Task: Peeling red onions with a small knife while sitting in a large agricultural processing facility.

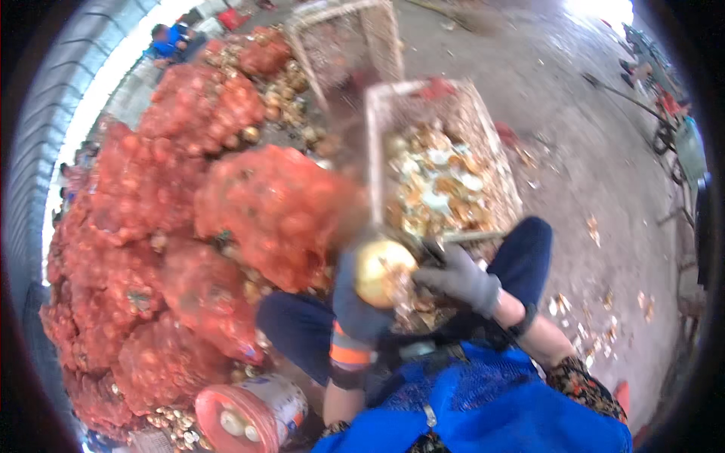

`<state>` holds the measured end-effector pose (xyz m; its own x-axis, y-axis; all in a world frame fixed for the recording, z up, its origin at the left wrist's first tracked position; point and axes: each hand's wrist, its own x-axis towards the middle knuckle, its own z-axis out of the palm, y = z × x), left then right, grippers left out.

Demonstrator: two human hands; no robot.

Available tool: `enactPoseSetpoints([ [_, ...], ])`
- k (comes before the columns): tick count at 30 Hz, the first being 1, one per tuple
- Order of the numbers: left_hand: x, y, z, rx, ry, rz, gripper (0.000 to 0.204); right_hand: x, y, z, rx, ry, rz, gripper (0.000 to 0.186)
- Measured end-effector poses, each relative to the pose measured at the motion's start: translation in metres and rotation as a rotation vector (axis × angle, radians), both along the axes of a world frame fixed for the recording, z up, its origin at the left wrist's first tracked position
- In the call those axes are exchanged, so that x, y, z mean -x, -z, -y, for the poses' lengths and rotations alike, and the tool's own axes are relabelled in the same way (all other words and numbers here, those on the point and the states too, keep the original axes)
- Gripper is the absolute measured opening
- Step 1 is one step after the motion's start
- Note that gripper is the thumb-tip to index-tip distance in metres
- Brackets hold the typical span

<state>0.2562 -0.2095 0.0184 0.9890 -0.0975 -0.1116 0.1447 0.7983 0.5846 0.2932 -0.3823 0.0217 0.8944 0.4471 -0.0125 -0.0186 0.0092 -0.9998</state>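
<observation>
Left gloved hand (pixel 358 300), grip clamped around an onion (pixel 381 268), right gloved hand (pixel 462 278) beside it, its grip too blurred to tell, onion round, pale yellow, brownish lower right, near a crate (pixel 495 151)

Wall, left side: grey ribbed sheeting (pixel 38 204), bowed by the lens. Light, left: narrow white glare strip (pixel 113 87) along the sheeting's inner edge. Light, upper right: one overexposed bright patch (pixel 604 9). Floor: grey, concrete-like floor (pixel 604 189), dull, surface uneven in tone; dry scraps (pixel 596 332) strewn at right. Far right: one wheeled frame (pixel 664 141), blurred; one dark long-handled tool (pixel 623 97) near it.
</observation>
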Motion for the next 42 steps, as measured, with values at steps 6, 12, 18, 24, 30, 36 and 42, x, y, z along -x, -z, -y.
enactPoseSetpoints([
  [6, 0.025, -0.025, 0.008, -0.768, -0.034, 0.083, 0.046, 0.005, -0.003, 0.007, 0.230, -0.123, 0.087, 0.055],
  [12, 0.027, -0.029, 0.004, -1.067, -0.055, 0.174, 0.053, 0.020, -0.035, 0.006, 0.377, 0.037, 0.450, 0.026],
  [18, -0.013, -0.011, -0.030, -1.172, -0.478, 0.496, 0.052, 0.029, -0.059, 0.009, 0.301, 0.070, 0.187, 0.025],
  [24, -0.001, -0.056, -0.023, -0.829, -0.312, 0.295, 0.055, 0.034, -0.088, 0.019, 0.415, -0.023, 0.231, 0.020],
  [30, 0.004, -0.048, -0.015, -0.171, -0.151, 0.116, 0.057, 0.042, -0.094, 0.029, 0.481, -0.036, 0.247, 0.019],
  [36, 0.011, -0.047, -0.004, -0.037, -0.210, 0.077, 0.058, 0.043, -0.093, 0.029, 0.581, -0.040, 0.288, 0.019],
  [42, 0.009, -0.044, 0.012, -0.590, -0.553, 0.202, 0.061, 0.032, -0.078, 0.033, 0.604, -0.125, 0.460, 0.022],
])
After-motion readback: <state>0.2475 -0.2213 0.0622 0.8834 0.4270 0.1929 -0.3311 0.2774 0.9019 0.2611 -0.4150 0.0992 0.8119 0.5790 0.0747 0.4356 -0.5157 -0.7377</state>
